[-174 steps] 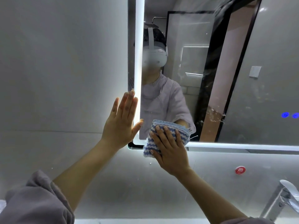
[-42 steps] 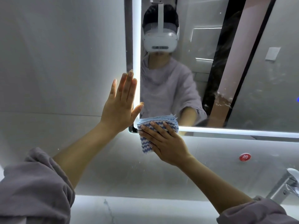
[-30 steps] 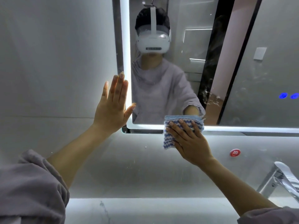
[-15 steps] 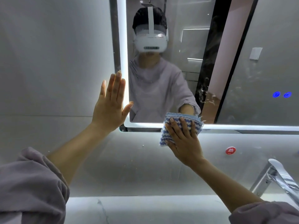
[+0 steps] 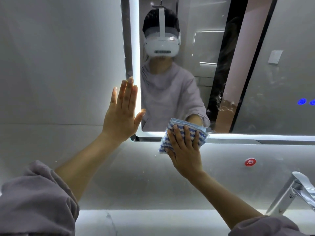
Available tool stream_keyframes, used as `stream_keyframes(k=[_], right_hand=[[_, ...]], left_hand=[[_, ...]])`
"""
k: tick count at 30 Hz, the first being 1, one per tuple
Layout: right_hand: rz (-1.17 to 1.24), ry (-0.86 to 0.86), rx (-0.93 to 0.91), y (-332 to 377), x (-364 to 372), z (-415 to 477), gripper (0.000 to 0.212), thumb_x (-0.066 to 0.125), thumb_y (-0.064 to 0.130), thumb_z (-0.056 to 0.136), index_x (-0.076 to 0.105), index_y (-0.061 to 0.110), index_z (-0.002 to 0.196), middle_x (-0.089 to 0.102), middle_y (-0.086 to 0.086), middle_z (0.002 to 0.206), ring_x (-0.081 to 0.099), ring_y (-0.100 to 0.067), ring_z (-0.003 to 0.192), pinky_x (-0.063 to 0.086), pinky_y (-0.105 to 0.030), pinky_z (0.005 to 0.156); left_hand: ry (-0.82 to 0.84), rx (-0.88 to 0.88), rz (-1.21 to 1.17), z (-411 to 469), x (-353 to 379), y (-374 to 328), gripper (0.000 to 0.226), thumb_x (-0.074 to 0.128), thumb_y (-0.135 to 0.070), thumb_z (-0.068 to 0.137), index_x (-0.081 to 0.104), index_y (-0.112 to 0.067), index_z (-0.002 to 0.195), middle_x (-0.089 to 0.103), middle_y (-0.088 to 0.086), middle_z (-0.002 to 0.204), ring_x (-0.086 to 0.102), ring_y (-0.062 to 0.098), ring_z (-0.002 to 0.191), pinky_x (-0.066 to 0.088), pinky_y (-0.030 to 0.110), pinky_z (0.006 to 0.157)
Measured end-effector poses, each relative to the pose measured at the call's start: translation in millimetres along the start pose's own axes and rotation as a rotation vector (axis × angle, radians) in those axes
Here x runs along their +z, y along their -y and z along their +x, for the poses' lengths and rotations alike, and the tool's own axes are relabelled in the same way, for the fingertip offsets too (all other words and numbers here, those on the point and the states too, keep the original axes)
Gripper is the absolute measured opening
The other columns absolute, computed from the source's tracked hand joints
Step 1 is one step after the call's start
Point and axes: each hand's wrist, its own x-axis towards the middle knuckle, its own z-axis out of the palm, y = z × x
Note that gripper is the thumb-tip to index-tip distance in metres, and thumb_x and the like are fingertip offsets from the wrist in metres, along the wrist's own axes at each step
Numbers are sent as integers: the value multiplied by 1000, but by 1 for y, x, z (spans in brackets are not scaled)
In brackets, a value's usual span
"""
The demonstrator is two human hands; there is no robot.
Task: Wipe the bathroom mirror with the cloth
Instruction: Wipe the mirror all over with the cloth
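The bathroom mirror (image 5: pixel 255 74) with a lit white border fills the upper right of the head view; smears show on its glass at the right. A folded blue-and-white wavy-striped cloth (image 5: pixel 172 132) lies over the mirror's bottom lit edge. My right hand (image 5: pixel 185 150) presses flat on the cloth, fingers spread, holding it against the edge. My left hand (image 5: pixel 121 113) rests flat and open against the wall and the mirror's left border, holding nothing.
A chrome tap (image 5: pixel 293 193) juts up at the lower right. A red round sticker (image 5: pixel 250 162) is on the grey wall below the mirror. The white counter edge (image 5: pixel 136 222) runs along the bottom. Blue lit touch buttons (image 5: pixel 302 101) glow on the mirror's right.
My right hand slid the cloth rightward along the mirror's bottom edge from the left corner, then stayed near the same spot. My left hand has stayed flat on the left border.
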Motion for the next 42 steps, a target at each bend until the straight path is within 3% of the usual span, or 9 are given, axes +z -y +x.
stream_keyframes(k=[7,13,16,23,28,38,42], right_hand=[[57,-16,111,69,0,38,77,32,47,97,-11,16,152,-24,-4,159,-18,-29,147,4,-54,115],[153,26,357,106,-2,48,75,23,46,99,-23,16,149,-34,-3,155,-27,-25,144,-9,-50,115],[170,48,366,107,-1,48,76,24,47,98,-24,16,148,-35,-3,154,-28,-24,143,-11,-49,115],[98,-19,178,77,-3,40,78,32,46,98,-15,14,151,-24,-1,159,-18,-23,147,-8,-45,118],[57,-30,152,28,-10,25,75,31,48,98,-10,17,153,-20,3,160,-14,-22,148,-7,-45,119],[18,-37,241,-84,-29,-7,67,18,52,101,-6,20,154,-14,4,161,-10,-24,148,-1,-48,119],[74,-25,498,-102,-32,-13,67,17,52,101,7,10,152,7,-10,160,2,-31,147,0,-46,120]], left_hand=[[20,7,-2,1,0,1,74,29,-49,99,5,0,150,0,16,158,8,36,147,16,54,118],[31,5,-16,1,-1,0,73,22,-54,98,1,-4,148,-6,12,156,4,34,147,17,55,118],[23,8,-14,1,-1,1,74,22,-54,98,2,-4,148,-5,12,156,6,34,147,18,55,118],[15,8,18,0,0,2,76,27,-54,98,1,-4,150,-4,11,157,3,31,147,17,53,118],[15,20,5,0,0,2,76,27,-53,98,-2,-6,150,-2,12,157,9,34,148,21,55,117],[7,37,23,-1,2,3,75,24,-52,99,-1,-4,151,-3,13,158,3,32,148,18,55,118],[6,31,38,0,2,2,76,22,-53,99,-5,-5,150,-4,14,159,1,31,148,14,53,119]])
